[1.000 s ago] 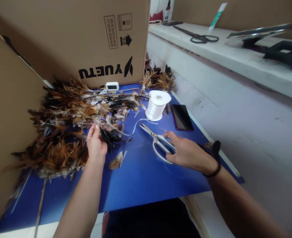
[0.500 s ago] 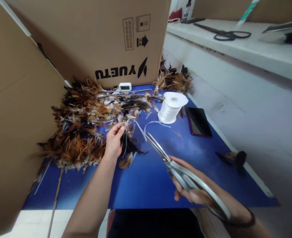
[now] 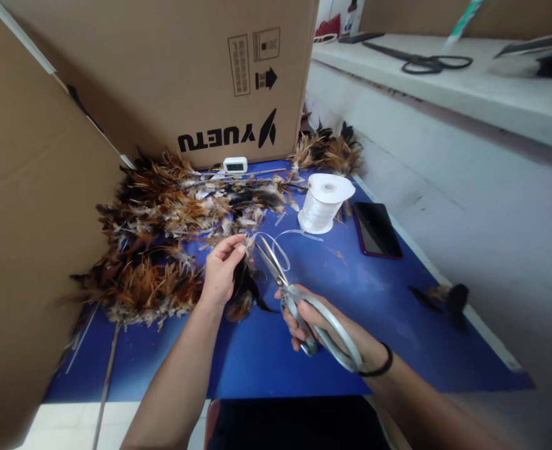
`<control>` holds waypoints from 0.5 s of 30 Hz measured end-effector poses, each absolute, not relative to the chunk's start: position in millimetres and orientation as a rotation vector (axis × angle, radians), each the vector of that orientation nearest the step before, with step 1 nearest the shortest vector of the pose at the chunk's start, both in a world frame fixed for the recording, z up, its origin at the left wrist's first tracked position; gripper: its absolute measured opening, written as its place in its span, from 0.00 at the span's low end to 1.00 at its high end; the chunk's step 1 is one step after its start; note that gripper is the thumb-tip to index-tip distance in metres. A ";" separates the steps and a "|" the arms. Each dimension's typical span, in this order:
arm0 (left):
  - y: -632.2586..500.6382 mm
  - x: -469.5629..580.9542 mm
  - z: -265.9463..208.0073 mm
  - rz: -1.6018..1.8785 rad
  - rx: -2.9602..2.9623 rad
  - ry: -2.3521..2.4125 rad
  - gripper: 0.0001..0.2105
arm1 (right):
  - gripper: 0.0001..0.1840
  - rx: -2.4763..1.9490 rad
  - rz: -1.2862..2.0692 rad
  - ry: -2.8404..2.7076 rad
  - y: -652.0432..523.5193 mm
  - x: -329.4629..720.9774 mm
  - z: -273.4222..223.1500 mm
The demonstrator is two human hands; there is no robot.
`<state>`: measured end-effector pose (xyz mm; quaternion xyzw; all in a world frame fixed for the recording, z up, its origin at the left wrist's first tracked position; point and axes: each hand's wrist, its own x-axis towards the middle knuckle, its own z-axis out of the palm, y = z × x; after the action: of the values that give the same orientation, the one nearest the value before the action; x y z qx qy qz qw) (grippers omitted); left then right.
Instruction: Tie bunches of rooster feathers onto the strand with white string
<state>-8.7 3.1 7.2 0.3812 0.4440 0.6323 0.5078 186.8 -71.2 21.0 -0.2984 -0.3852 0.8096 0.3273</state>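
My left hand [image 3: 224,265] pinches a small bunch of dark feathers [image 3: 244,284] by its upper end, the tips hanging over the blue table [image 3: 247,369]. A thin white ribbon [image 3: 282,253] loops out from that pinched end. My right hand [image 3: 322,319] grips silver-handled scissors [image 3: 304,306]. Their blades are slightly parted, with the tips close to the ribbon and the bunch; whether they touch the ribbon I cannot tell. A white spool of ribbon [image 3: 322,206] stands upright just beyond the scissors.
Heaps of brown and black feathers [image 3: 154,275] cover the table's left side. A large cardboard box [image 3: 163,75] stands behind, a small white digital display [image 3: 235,165] before it. A phone [image 3: 377,229] lies to the right. Black scissors [image 3: 421,62] rest on the ledge [image 3: 491,94].
My right hand has brought the scissors leftward and up to the feather bunch, and the blades are wider apart. My left hand has shifted slightly right, still pinching the bunch.
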 end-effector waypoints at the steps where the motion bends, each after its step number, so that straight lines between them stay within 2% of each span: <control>1: 2.6 -8.2 6.8 1.513 0.932 1.076 0.13 | 0.22 -0.782 2.120 -1.005 -69.6 185.4 20.2; 15: -1.8 -0.1 2.1 1.437 1.059 1.136 0.11 | 0.23 -0.830 2.128 -0.913 -57.1 176.8 14.3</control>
<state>-0.1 -1.8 2.1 0.4362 0.4677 0.5917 0.4907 176.8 -57.1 14.3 -0.3179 -0.3498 0.8154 0.3342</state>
